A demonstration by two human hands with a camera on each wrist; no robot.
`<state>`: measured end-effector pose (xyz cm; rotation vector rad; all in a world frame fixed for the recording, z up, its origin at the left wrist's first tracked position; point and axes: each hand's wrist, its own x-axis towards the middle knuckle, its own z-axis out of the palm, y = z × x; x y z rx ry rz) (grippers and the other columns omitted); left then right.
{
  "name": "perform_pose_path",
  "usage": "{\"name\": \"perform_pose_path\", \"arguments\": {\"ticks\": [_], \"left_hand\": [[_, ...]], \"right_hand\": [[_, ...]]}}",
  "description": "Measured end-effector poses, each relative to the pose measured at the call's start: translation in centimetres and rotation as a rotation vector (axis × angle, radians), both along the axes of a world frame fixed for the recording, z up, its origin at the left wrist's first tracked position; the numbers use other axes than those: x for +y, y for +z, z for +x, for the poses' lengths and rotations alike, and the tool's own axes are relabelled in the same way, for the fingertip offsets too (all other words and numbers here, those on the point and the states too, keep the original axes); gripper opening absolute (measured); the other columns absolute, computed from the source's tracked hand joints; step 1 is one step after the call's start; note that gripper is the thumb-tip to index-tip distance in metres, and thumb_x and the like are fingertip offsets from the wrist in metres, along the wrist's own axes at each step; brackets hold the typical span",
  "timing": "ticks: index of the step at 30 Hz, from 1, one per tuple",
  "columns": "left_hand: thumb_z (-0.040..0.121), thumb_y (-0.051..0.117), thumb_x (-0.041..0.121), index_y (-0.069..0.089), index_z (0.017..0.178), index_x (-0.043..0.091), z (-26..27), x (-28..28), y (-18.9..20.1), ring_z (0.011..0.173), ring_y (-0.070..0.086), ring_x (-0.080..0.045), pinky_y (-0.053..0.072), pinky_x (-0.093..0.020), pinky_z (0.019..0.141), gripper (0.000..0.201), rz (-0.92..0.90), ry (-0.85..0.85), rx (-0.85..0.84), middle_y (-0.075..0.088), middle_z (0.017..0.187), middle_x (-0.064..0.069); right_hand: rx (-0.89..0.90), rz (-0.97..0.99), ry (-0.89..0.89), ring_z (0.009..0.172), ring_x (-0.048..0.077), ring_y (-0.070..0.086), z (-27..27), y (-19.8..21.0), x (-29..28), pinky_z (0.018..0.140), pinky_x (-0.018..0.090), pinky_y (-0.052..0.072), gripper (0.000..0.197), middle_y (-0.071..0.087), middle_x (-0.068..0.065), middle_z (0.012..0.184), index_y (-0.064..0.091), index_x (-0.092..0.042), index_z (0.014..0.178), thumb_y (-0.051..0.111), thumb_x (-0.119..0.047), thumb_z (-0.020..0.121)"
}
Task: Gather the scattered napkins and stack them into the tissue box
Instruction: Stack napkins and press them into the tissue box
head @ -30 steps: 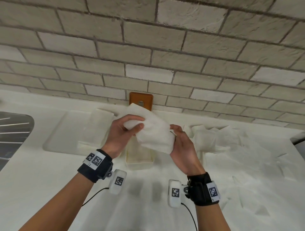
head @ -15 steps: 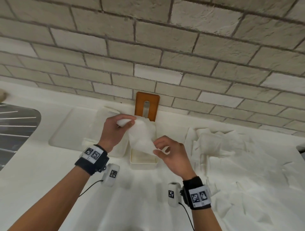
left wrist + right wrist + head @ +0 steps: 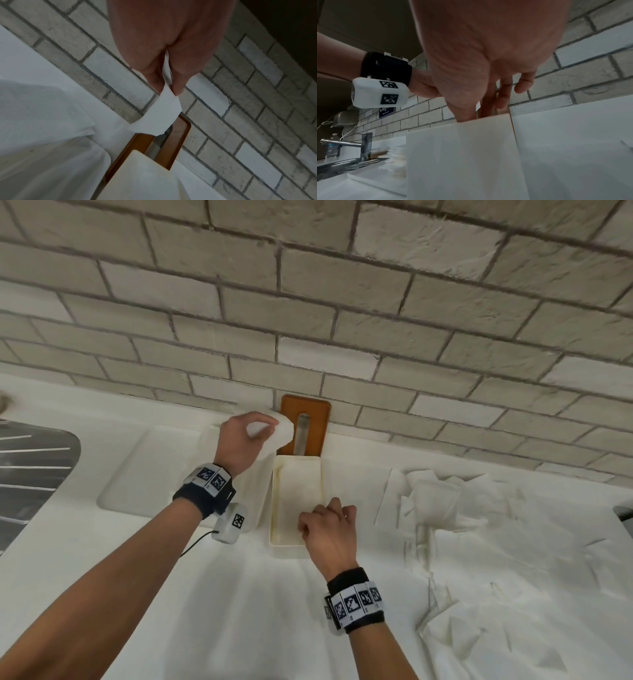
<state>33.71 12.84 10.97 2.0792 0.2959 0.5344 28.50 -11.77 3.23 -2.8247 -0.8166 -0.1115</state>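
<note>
A cream tissue box stands open on the white counter, with a white layer lying inside it. Its orange slotted lid leans on the brick wall behind. My left hand pinches a folded white napkin above the box's far end. In the left wrist view that napkin hangs from my left hand over the lid. My right hand dips into the box's near right corner. Seen from the right wrist, my right hand has its fingertips hidden behind the box wall.
Several loose napkins are scattered over the counter to the right of the box. A shallow white recess and a metal sink lie to the left, with a faucet there. The brick wall closes off the back.
Both hands held the napkin stretched above the box. My right hand has since dropped into the box's near end, and my left has carried the napkin's top back toward the lid.
</note>
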Motion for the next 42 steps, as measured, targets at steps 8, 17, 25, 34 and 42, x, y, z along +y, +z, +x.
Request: {"name": "perform_pose_path", "arguments": {"ticks": [8, 17, 25, 34, 42], "left_hand": [[0.091, 0.084, 0.022, 0.076, 0.123, 0.037, -2.2, -0.1, 2.3, 0.126, 0.063, -0.011, 0.057, -0.043, 0.107, 0.036, -0.221, -0.144, 0.022, 0.071, 0.132, 0.014], [0.087, 0.088, 0.019, 0.074, 0.131, 0.025, -3.8, -3.6, 2.9, 0.134, 0.06, -0.009, 0.046, -0.033, 0.115, 0.046, -0.28, -0.568, 0.12, 0.071, 0.137, 0.009], [0.084, 0.088, 0.019, 0.07, 0.128, 0.032, -1.8, -2.7, -4.4, 0.126, 0.059, -0.017, 0.052, -0.04, 0.108, 0.049, 0.145, -0.369, 0.285, 0.054, 0.139, 0.004], [0.086, 0.073, 0.063, 0.043, 0.153, 0.034, -3.3, -5.6, -6.4, 0.153, 0.026, -0.027, 0.019, -0.061, 0.126, 0.079, 0.795, -0.52, 0.647, 0.042, 0.158, 0.002], [0.086, 0.075, 0.058, 0.035, 0.159, 0.036, -4.3, -9.3, -4.3, 0.158, 0.018, -0.03, 0.002, -0.072, 0.124, 0.086, 0.896, -0.511, 0.775, 0.034, 0.164, 0.0]], "right_hand": [[0.237, -0.055, 0.055, 0.109, 0.02, 0.048, 1.2, 2.4, -1.0, 0.087, 0.039, 0.028, 0.018, 0.074, -0.014, 0.104, 0.078, -0.037, 0.103, 0.067, -0.026, 0.096], [0.588, 1.117, -0.054, 0.114, 0.008, 0.068, 1.0, 7.9, -1.9, 0.1, 0.028, 0.055, 0.025, 0.068, -0.015, 0.127, 0.058, -0.031, 0.125, 0.072, -0.027, 0.103], [0.617, 0.573, -0.273, 0.107, 0.014, 0.067, 1.6, 2.5, 0.6, 0.088, 0.019, 0.047, 0.02, 0.072, -0.007, 0.121, 0.073, -0.023, 0.116, 0.07, -0.016, 0.098], [0.583, 0.024, -0.193, 0.127, 0.041, 0.057, 1.6, 1.1, 2.4, 0.104, 0.044, 0.048, 0.035, 0.053, 0.023, 0.14, 0.049, -0.002, 0.142, 0.048, -0.011, 0.109], [0.352, 0.472, -0.179, 0.105, 0.018, 0.07, -2.3, 5.6, -6.0, 0.091, 0.038, 0.06, 0.026, 0.068, -0.002, 0.126, 0.064, -0.027, 0.127, 0.064, -0.026, 0.102]]}}
